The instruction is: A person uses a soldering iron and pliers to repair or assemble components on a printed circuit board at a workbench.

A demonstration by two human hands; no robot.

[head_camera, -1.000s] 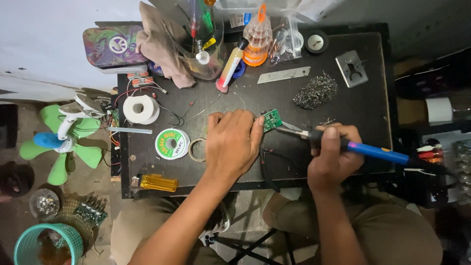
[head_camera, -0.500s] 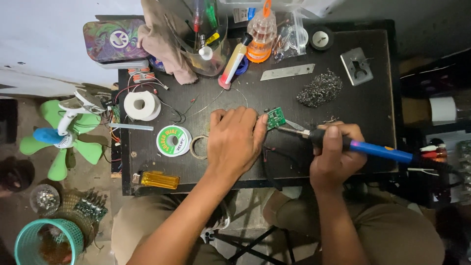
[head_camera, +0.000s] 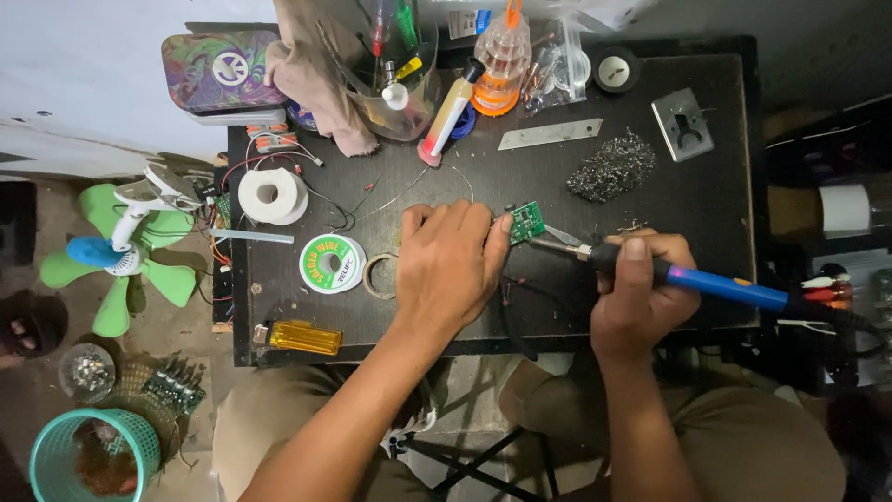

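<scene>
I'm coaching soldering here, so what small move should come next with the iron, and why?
Probably ease the soldering iron tip the last bit left onto the small green circuit board. The left hand pins the board's edge, and the right hand has the tip right at it.

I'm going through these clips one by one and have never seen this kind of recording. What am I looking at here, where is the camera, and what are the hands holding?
There is no machine here: a person works with two bare hands. The only picture comes from a camera worn on their head, looking straight down at a small dark table and their knees.

The left hand pinches a small green circuit board at its fingertips. The right hand grips a soldering iron with a blue handle, its metal tip pointing at the board.

On the table lie a green solder spool, a white tape roll, a yellow lighter, a wad of steel wool, a metal blade and a clear tub of tools. A green fan sits on the floor to the left.
</scene>
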